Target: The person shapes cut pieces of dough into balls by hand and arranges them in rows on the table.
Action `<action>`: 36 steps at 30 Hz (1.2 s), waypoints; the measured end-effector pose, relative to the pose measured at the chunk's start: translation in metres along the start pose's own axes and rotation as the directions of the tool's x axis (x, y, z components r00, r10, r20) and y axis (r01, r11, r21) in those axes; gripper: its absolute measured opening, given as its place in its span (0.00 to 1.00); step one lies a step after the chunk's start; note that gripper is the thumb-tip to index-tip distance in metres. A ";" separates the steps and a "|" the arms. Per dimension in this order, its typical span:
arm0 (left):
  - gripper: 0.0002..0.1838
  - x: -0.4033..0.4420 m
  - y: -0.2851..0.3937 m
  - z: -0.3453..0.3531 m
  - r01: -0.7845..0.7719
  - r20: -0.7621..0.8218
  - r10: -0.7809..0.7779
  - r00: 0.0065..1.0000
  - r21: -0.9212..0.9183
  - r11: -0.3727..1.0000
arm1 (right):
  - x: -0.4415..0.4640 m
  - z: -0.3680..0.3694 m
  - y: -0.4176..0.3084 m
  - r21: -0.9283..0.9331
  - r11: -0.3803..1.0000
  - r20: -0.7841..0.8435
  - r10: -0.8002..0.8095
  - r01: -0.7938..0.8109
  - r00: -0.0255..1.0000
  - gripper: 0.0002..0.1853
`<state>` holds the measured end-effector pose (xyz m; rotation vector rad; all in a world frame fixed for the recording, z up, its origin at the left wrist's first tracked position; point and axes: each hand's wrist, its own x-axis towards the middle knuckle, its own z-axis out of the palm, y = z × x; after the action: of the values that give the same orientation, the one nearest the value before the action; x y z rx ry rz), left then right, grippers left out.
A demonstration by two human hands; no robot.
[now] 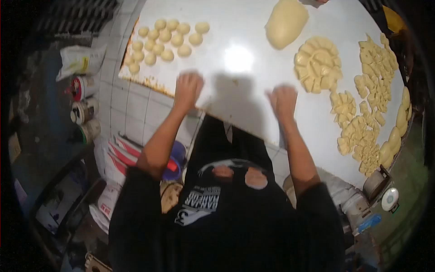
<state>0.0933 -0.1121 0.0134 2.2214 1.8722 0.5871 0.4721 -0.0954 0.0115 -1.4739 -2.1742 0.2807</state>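
Note:
My left hand [189, 88] is curled, palm down, at the white table's [235, 27] near edge, below a group of round dough balls [166, 35]. Its fingers are bent under, and anything beneath them is hidden. Farther right, my right hand [284, 102] lies palm down on the tabletop, fingers curled and thumb out to the left; its underside is hidden too. Up and to the right of it sits a round mound of cut dough [318, 65]. A large smooth dough lump [286, 23] rests behind that mound.
Many cut dough pieces [362, 131] spread along the right side, with long dough rolls [395, 138] at the edge. Part of another person's hand [320, 1] shows at the top. Buckets [84, 110] and a white sack [81, 61] stand left of the table.

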 end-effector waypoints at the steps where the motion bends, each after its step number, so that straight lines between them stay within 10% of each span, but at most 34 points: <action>1: 0.05 0.027 0.009 0.004 0.032 -0.147 -0.043 0.988 -0.075 0.997 | 0.027 0.000 -0.015 -0.025 0.995 -0.053 0.092 -0.093 0.994 0.17; 3: 0.08 0.028 0.028 0.029 0.071 -0.238 -0.122 0.964 -0.213 0.974 | 0.013 0.015 -0.036 0.018 0.982 -0.025 0.186 -0.186 0.982 0.12; 5: 0.07 -0.007 0.017 0.041 0.081 0.028 -0.078 0.997 -0.169 0.982 | -0.020 -0.002 -0.056 0.133 0.987 0.040 0.089 -0.094 0.995 0.12; 8: 0.09 -0.022 -0.011 -0.008 -0.256 -0.072 0.246 0.967 -0.244 0.936 | -0.030 -0.028 -0.048 0.018 0.963 0.152 0.263 -0.269 0.953 0.18; 11: 0.11 0.009 -0.005 -0.015 0.043 -0.078 -0.054 0.995 -0.137 0.990 | 0.086 -0.037 -0.087 0.163 0.783 0.365 0.518 -0.601 0.774 0.22; 16: 0.16 -0.021 -0.012 -0.025 -0.055 -0.010 0.054 0.998 -0.346 0.937 | 0.196 0.063 -0.168 0.495 0.749 0.135 0.434 -0.440 0.891 0.30; 18: 0.18 -0.020 -0.048 -0.045 -0.118 0.106 0.169 0.980 -0.373 0.920 | 0.203 0.082 -0.177 0.051 0.997 -0.100 0.058 -0.053 0.993 0.29; 23: 0.24 -0.014 -0.128 -0.074 0.006 -0.103 -0.018 0.994 -0.119 0.993 | 0.105 0.026 -0.166 0.288 0.950 0.046 0.107 -0.116 0.993 0.24; 26: 0.31 0.001 -0.105 -0.078 -0.025 0.032 0.015 0.999 0.357 0.934 | 0.035 -0.023 -0.129 0.272 0.907 0.088 0.310 -0.322 0.947 0.20; 29: 0.37 0.020 -0.050 -0.081 0.008 -0.040 0.013 0.999 0.485 0.875 | -0.059 -0.051 -0.040 0.178 0.678 -0.026 0.728 -0.713 0.685 0.15; 32: 0.36 0.043 0.038 -0.049 0.058 0.110 -0.018 0.994 -0.374 0.926 | -0.097 -0.106 0.052 0.048 0.708 -0.219 0.696 -0.705 0.684 0.17; 36: 0.27 0.045 0.213 0.007 0.074 0.339 0.157 0.928 -0.579 0.812 | -0.068 -0.177 0.125 -0.205 0.771 -0.109 0.595 -0.604 0.796 0.18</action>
<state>0.2946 -0.1087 0.0963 1.8012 1.2331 0.5937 0.6830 -0.1264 0.0901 -2.2749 -1.6788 0.2112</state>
